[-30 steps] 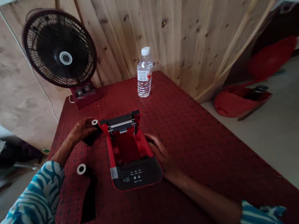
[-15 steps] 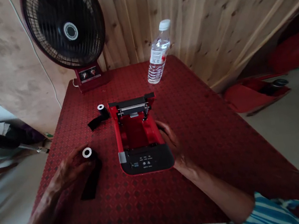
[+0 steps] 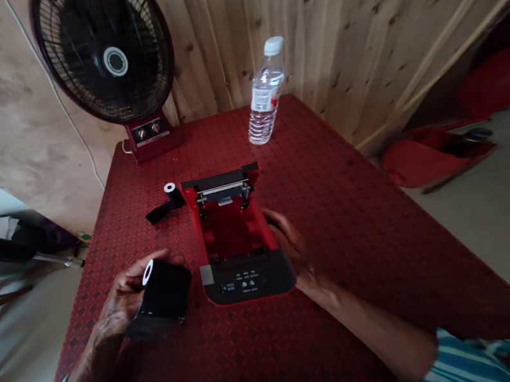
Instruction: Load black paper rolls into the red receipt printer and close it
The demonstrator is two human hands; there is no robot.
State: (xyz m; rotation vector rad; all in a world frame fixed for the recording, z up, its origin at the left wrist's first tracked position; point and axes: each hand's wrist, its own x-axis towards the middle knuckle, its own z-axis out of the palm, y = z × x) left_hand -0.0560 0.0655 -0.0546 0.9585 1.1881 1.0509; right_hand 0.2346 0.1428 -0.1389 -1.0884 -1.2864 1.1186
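A red and black label printer [image 3: 248, 277] sits on the table with its lid raised and its red paper bay exposed. My right hand [image 3: 293, 246] is closed around the printer's right side, its fingers partly hidden behind it. To the left, my left hand [image 3: 123, 298] grips a black roll of paper [image 3: 167, 290], now tilted on its side with its white core end toward the upper left. A loose strip hangs from this roll. Behind it, a second small black roll [image 3: 174, 196] stands upright beside the printer's far left corner, its tail lying on the table.
A dark red fan [image 3: 116, 61] stands at the table's back left. Near the back edge is a clear plastic bottle [image 3: 263, 98] with a white cap. A patterned red cloth [image 3: 335, 203] covers the table. Red objects [image 3: 425, 156] lie beyond the right edge.
My left hand has lifted the roll and tipped it from upright onto its side, moving it slightly right. My right hand stays on the printer. The view has shifted a little.
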